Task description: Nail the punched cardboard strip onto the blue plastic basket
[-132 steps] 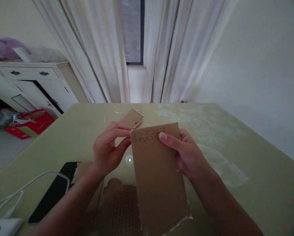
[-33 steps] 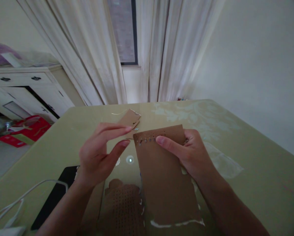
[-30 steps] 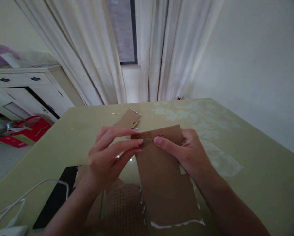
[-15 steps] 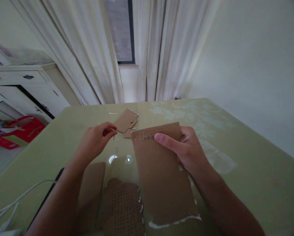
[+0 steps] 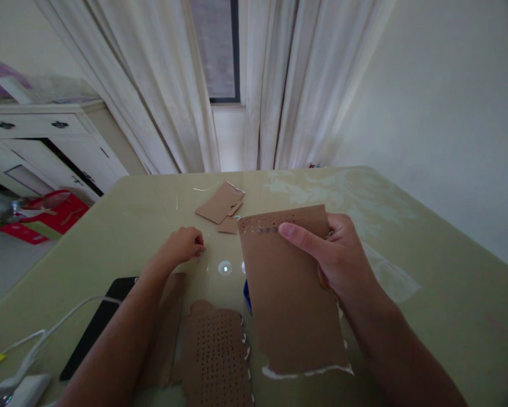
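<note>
My right hand grips a brown cardboard sheet by its upper right part, thumb on the front and fingers behind. Along the sheet's top edge run small punched holes and a row of small round grey heads. My left hand is left of the sheet, low over the table, its fingertips pinched on a thin nail-like pin. Below lies a cardboard piece covered with rows of holes, white along its right edge. Another plain cardboard piece lies partly under my left forearm.
Several cardboard scraps lie farther back on the green table. A black flat object and white cables are at the left. Blue shows behind the sheet's left edge. Clear plastic lies at the right.
My left hand has come down toward the tabletop, its fingers still pinched. My right hand keeps hold of the cardboard sheet. The whole view has shifted slightly.
</note>
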The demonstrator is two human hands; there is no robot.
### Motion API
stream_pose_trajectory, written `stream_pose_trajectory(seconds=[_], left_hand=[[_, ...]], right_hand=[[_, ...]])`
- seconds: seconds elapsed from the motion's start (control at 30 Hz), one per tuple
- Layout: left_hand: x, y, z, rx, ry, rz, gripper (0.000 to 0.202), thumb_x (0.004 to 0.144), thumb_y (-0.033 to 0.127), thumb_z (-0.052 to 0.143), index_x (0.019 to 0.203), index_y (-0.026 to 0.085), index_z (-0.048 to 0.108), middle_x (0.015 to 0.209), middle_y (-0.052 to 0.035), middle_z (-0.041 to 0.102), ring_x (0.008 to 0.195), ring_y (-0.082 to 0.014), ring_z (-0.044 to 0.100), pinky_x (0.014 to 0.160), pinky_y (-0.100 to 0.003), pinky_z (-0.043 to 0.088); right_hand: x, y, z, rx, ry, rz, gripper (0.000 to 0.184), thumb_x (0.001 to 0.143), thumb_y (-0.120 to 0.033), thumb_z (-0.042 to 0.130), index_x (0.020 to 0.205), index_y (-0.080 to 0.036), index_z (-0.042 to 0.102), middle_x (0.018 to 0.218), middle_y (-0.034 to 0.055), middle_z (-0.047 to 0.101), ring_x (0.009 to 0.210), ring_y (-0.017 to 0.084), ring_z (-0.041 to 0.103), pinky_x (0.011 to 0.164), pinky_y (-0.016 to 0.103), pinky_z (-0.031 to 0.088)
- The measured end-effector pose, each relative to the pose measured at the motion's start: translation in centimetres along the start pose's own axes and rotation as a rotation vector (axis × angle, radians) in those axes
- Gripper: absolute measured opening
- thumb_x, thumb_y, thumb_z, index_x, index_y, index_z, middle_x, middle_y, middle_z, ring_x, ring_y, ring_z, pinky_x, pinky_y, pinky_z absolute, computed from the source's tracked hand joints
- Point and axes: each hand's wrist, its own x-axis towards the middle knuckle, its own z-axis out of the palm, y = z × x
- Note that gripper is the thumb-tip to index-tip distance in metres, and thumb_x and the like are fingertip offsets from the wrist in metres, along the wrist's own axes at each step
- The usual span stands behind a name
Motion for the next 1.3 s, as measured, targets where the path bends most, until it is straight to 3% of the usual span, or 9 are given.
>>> stream_pose_trajectory(seconds=[0.33, 0.43, 0.5, 0.57, 0.63, 0.7, 0.87, 1.0, 1.3], left_hand=[[-0.5, 0.5, -0.6, -0.085, 0.059, 0.031, 0.011, 0.08, 0.018, 0.076, 0.069, 0.019, 0.075, 0.07, -0.0072, 0.08, 0.073, -0.0256, 0.077, 0.075, -0.033, 0.055], [-2.0, 2.1, -1.6, -0.156, 0.161, 0.106, 0.011, 0.091, 0.023, 0.073, 0.09, 0.017, 0.083, 0.091, -0.0114, 0.086, 0.089, -0.0289, 0.081, 0.084, -0.038, 0.06], [-3.9, 3.8, -2.4, -0.28, 0.246, 0.244, 0.024, 0.103, 0.033, 0.066, 0.117, 0.022, 0.082, 0.112, -0.0085, 0.087, 0.101, -0.0242, 0.082, 0.09, -0.034, 0.062], [-6.2, 5.6, -3.1, -0.614, 0.462, 0.56, 0.03, 0.101, 0.038, 0.074, 0.126, 0.021, 0.08, 0.117, -0.0116, 0.086, 0.1, -0.0249, 0.082, 0.088, -0.035, 0.065], [-8.2, 7.3, -3.5, -0.686, 0.659, 0.805, 0.023, 0.099, 0.032, 0.081, 0.121, 0.023, 0.081, 0.116, -0.0107, 0.085, 0.103, -0.0233, 0.081, 0.091, -0.034, 0.065], [-9.6, 8.5, -3.6, -0.644, 0.752, 0.903, 0.011, 0.099, 0.021, 0.081, 0.109, 0.023, 0.082, 0.111, -0.0088, 0.084, 0.1, -0.02, 0.08, 0.091, -0.031, 0.064], [-10.1, 9.4, -3.3, -0.619, 0.799, 0.919, 0.007, 0.1, 0.015, 0.077, 0.099, 0.022, 0.079, 0.099, -0.007, 0.083, 0.089, -0.0186, 0.079, 0.082, -0.029, 0.064], [-9.7, 9.4, -2.9, -0.633, 0.786, 0.915, 0.007, 0.102, 0.016, 0.072, 0.1, 0.021, 0.077, 0.1, -0.0077, 0.083, 0.091, -0.0195, 0.079, 0.084, -0.031, 0.065], [-10.4, 10.3, -2.1, -0.673, 0.914, 0.92, 0.013, 0.101, 0.009, 0.069, 0.099, 0.021, 0.074, 0.099, -0.0058, 0.081, 0.089, -0.0167, 0.077, 0.08, -0.028, 0.063]], right_hand=[[-0.2, -0.1, 0.4, -0.006, 0.04, 0.032, 0.031, 0.076, -0.042, 0.102, 0.095, -0.022, 0.089, 0.096, 0.0077, 0.089, 0.081, 0.027, 0.085, 0.068, 0.032, 0.07], [-0.1, 0.1, 0.4, 0.029, 0.021, 0.048, 0.032, 0.076, -0.042, 0.102, 0.097, -0.022, 0.089, 0.095, 0.0073, 0.089, 0.08, 0.027, 0.085, 0.069, 0.032, 0.07], [-0.1, 0.4, 0.3, 0.056, -0.006, 0.055, 0.031, 0.077, -0.042, 0.102, 0.098, -0.022, 0.09, 0.096, 0.0069, 0.089, 0.08, 0.026, 0.085, 0.07, 0.032, 0.071], [-0.1, 0.6, 0.2, 0.089, -0.047, 0.067, 0.03, 0.079, -0.041, 0.101, 0.099, -0.023, 0.089, 0.097, 0.0065, 0.089, 0.079, 0.025, 0.086, 0.07, 0.031, 0.07], [-0.1, 0.9, 0.2, 0.12, -0.087, 0.096, 0.028, 0.08, -0.041, 0.1, 0.099, -0.023, 0.089, 0.098, 0.007, 0.09, 0.08, 0.025, 0.086, 0.07, 0.03, 0.07], [-0.2, 1.0, 0.1, 0.142, -0.119, 0.133, 0.028, 0.081, -0.041, 0.1, 0.098, -0.022, 0.089, 0.099, 0.0077, 0.09, 0.079, 0.024, 0.086, 0.07, 0.03, 0.07], [-0.5, 1.1, 0.1, 0.163, -0.146, 0.184, 0.027, 0.081, -0.041, 0.1, 0.097, -0.021, 0.089, 0.095, 0.0074, 0.089, 0.076, 0.022, 0.085, 0.069, 0.028, 0.069], [-0.6, 1.0, 0.2, 0.155, -0.145, 0.179, 0.027, 0.08, -0.041, 0.101, 0.094, -0.021, 0.089, 0.095, 0.007, 0.089, 0.075, 0.021, 0.084, 0.069, 0.027, 0.069], [-0.8, 0.6, 0.5, -0.003, -0.08, 0.154, 0.031, 0.076, -0.044, 0.101, 0.089, -0.02, 0.088, 0.087, 0.0062, 0.087, 0.069, 0.021, 0.08, 0.059, 0.026, 0.064]])
